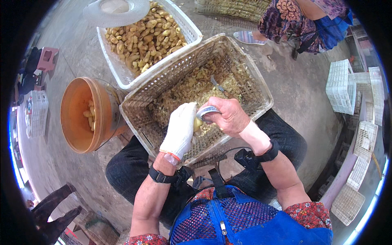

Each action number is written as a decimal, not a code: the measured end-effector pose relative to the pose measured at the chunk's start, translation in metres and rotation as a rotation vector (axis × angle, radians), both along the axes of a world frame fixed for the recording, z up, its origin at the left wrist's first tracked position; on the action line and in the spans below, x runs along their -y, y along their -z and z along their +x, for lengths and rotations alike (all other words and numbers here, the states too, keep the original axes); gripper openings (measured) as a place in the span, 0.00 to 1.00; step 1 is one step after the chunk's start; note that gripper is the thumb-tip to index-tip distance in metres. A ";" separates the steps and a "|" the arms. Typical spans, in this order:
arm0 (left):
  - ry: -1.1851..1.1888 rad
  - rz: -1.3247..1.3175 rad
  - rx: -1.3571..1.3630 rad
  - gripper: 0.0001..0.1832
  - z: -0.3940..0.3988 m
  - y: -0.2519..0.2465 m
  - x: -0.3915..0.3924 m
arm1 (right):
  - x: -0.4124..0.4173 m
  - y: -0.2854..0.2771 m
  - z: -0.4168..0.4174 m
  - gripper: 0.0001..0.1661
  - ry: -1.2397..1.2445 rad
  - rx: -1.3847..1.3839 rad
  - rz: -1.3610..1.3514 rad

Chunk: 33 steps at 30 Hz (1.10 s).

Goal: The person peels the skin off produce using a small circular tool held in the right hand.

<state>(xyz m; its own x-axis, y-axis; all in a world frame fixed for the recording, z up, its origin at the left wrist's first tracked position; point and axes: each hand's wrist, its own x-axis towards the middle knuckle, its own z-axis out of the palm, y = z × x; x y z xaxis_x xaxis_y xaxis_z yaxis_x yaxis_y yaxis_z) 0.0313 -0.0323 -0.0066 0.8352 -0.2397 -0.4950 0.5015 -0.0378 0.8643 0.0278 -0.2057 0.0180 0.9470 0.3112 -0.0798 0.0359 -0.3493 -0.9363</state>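
Note:
My left hand [180, 125], in a white knitted glove, holds a pale yellow piece of ginger [197, 124] above a dirty plastic crate [171, 75]. My bare right hand [228, 116] is closed on a metal ring-shaped tool [208, 112], close against the ginger; its working edge is hidden. Peelings [196, 87] cover the crate's bottom. A small curved knife [218, 84] with a wooden handle lies on them, just beyond my right hand.
A white crate [107, 61] of ginger stands beyond, a mesh-brimmed hat [116, 12] over its corner. An orange bucket [76, 114], left, holds several peeled pieces. Another person's foot [249, 37] is at the upper right. White crates [340, 87] stand along the right side.

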 end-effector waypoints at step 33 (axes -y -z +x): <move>-0.199 -0.200 0.172 0.21 -0.002 -0.012 0.017 | 0.000 0.003 -0.001 0.10 0.436 -0.468 0.702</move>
